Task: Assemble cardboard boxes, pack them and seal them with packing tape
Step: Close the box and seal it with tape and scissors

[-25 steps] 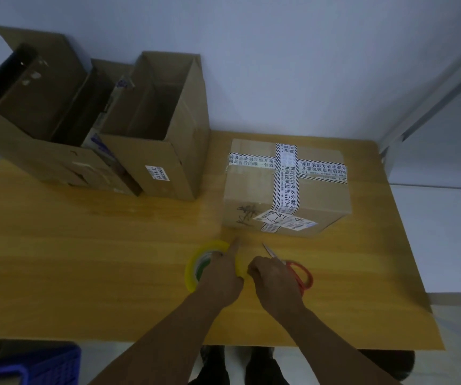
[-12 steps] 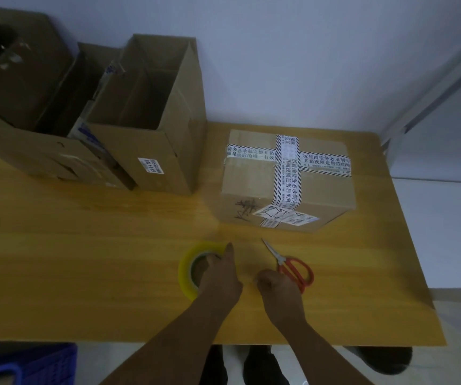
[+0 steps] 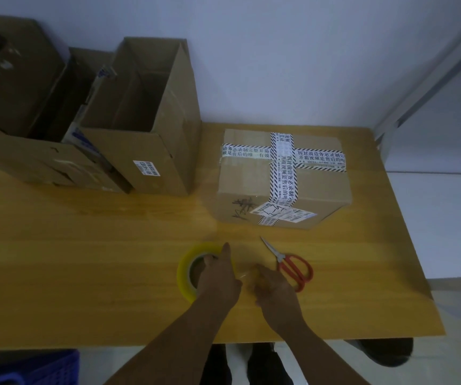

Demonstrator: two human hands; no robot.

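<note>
In the lower middle of the frame the left hand (image 3: 218, 279) gripped the yellowish tape roll (image 3: 184, 270), which lay flat on the wooden table (image 3: 84, 259). Its fingers curled into the core and the forefinger lay straight across the rim. Just right of it, the right hand (image 3: 273, 290) had its fingers curled and seemed to pinch the clear tape end (image 3: 244, 274), a thin glinting strip stretched between the two hands. Red-handled scissors (image 3: 293, 266) lay just beside the right hand, blades pointing up-left.

Right of centre stood the sealed box (image 3: 282, 179), crossed by white striped tape printed "开箱视频是售后的唯一有效"; a shipping label and black scribbles on its near edge were too small to read. Upper left, an open box (image 3: 145, 120) bore a small white barcode sticker, its digits illegible, beside other open cartons (image 3: 20, 107).
</note>
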